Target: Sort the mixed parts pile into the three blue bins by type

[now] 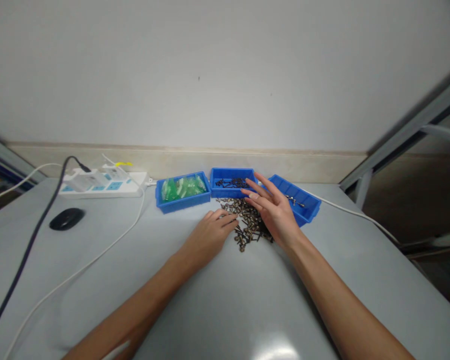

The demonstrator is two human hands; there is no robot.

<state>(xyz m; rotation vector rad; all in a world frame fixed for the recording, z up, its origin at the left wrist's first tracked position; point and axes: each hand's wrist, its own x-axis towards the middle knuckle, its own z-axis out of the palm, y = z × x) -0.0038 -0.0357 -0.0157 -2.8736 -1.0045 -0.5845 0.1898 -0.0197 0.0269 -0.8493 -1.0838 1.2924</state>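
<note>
A loose pile of small metal screws (250,220) lies on the grey table. My left hand (213,231) rests at the pile's left edge, its fingers bent together; whatever they hold is too small to make out. Above the pile's right part is my right hand (273,207), fingers spread and nothing visible in them. Behind the pile, a blue tray (228,193) holds dark screws (234,183). Partly behind my right hand, a tilted blue tray (308,212) has a few shiny screws (295,201) in it. Green plastic bags (183,187) fill the left blue tray (185,203).
A white power strip (133,186) with plugs and cables stands at the back left. A black mouse (66,219) lies in front of it. One white cable (97,257) crosses the table's left side; another (352,212) runs to the right. A wall rises behind.
</note>
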